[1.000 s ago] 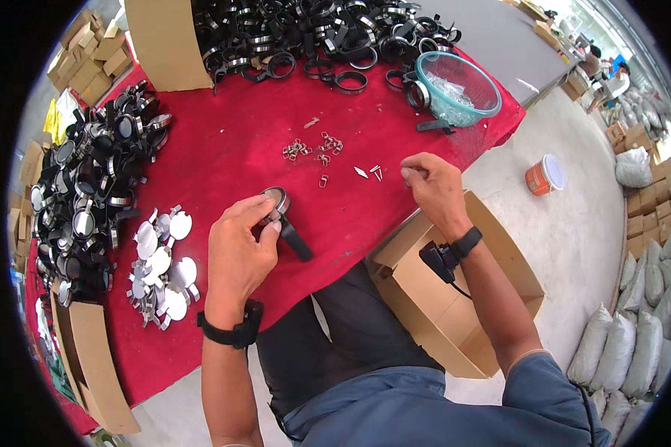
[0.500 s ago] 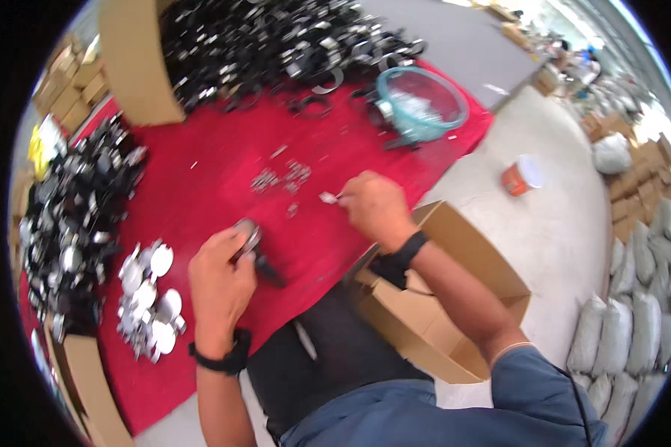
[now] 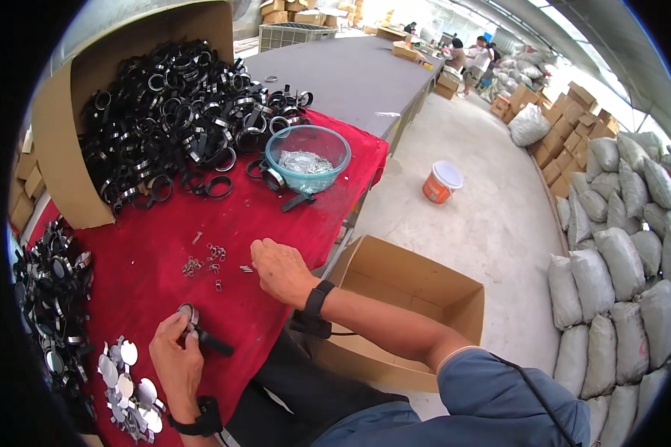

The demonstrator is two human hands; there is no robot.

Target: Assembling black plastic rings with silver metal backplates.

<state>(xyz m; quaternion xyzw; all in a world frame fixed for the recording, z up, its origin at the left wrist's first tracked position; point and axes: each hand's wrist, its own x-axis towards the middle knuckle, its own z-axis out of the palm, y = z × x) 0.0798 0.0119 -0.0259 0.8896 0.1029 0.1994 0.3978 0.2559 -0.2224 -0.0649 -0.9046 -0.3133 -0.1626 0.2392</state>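
Observation:
On the left, my left hand (image 3: 177, 350) is closed around a round metal-rimmed piece with a black handle (image 3: 215, 343), which points toward the lower right just above the red cloth. My right hand (image 3: 279, 270) reaches over the cloth, fingers curled and pressed together beside a few thin metal pins (image 3: 246, 269). Its fingertips are partly hidden, so whatever lies between them does not show. To the left of the pins is a small group of metal clips (image 3: 194, 266). White and silver discs (image 3: 127, 387) are heaped near my left wrist.
Black-handled metal rings (image 3: 179, 112) spill from a tipped carton (image 3: 56, 149). A teal bowl (image 3: 335, 167) holds small metal parts in plastic. An open cardboard box (image 3: 447, 298) stands below my right forearm. A lidded bucket (image 3: 441, 182) and stacked sacks (image 3: 619, 328) are right.
The view has swung upward and right, so the table appears shifted left and more of the room shows. My left hand keeps hold of the black-handled ring; my right stays beside the pins.

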